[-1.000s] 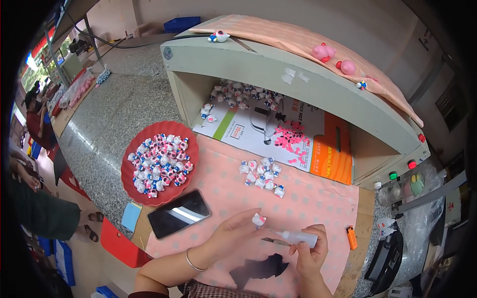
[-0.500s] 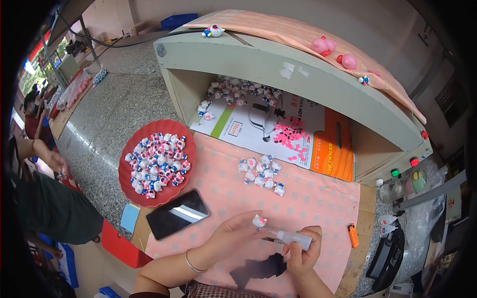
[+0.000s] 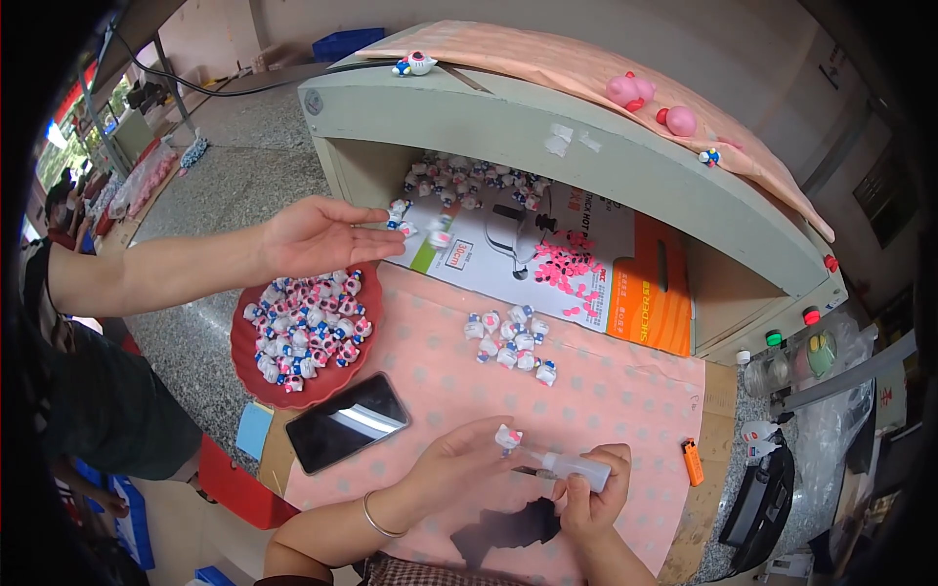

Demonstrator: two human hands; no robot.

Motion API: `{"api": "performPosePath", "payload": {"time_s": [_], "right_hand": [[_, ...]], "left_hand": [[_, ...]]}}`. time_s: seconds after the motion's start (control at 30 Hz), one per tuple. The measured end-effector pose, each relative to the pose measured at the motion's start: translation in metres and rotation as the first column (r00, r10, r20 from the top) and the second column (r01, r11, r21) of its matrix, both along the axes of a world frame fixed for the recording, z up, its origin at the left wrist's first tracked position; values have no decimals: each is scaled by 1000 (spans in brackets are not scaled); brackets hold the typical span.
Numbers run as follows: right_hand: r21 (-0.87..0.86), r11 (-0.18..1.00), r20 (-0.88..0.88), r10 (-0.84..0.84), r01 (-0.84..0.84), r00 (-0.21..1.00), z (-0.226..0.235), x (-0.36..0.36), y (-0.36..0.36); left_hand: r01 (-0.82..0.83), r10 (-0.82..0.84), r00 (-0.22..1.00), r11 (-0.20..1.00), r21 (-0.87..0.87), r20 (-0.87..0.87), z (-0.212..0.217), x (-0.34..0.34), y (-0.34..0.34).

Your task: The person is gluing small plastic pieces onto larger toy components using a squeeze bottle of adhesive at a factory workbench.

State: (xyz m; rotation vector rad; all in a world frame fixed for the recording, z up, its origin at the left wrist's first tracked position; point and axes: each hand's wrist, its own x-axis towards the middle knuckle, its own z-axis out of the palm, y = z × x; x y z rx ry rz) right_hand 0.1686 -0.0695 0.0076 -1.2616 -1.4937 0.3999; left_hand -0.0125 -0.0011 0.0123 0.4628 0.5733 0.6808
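Observation:
Near the front edge of the pink cloth, my left hand (image 3: 445, 467) pinches a small white cat figurine (image 3: 508, 438) with a pink bow. My right hand (image 3: 592, 508) is closed round a translucent squeeze bottle (image 3: 584, 471), its thin nozzle pointing at the figurine and close to it. A dark thin metal tip (image 3: 528, 471) shows just under the nozzle; its kind I cannot make out. Beyond my hands lies a group of similar figurines (image 3: 513, 342). Pink pieces (image 3: 567, 264) are spread on the printed cardboard (image 3: 464, 252) inside the box-like cabinet (image 3: 469, 112).
A co-worker's hand (image 3: 322, 237) reaches over the red bowl (image 3: 237, 332) of figurines toward the cabinet, a blurred figurine (image 3: 439, 238) near its fingertips. Around my workplace lie a phone (image 3: 350, 422), an orange lighter (image 3: 692, 462) and a black cloth piece (image 3: 506, 532).
The co-worker's arm has stretched in from the left, across the bowl to the cabinet opening, and a blurred figurine now shows there. My own hands have hardly moved.

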Motion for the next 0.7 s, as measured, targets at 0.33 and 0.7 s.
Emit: {"api": "performPosePath", "payload": {"time_s": [0.33, 0.7], "right_hand": [[5, 1000, 22, -19, 19, 1000, 4, -3, -4], [45, 998, 124, -36, 31, 992, 8, -2, -4]], "left_hand": [[-10, 10, 1000, 1000, 4, 6, 1, -3, -4], [-52, 52, 999, 998, 47, -8, 3, -3, -4]]}}
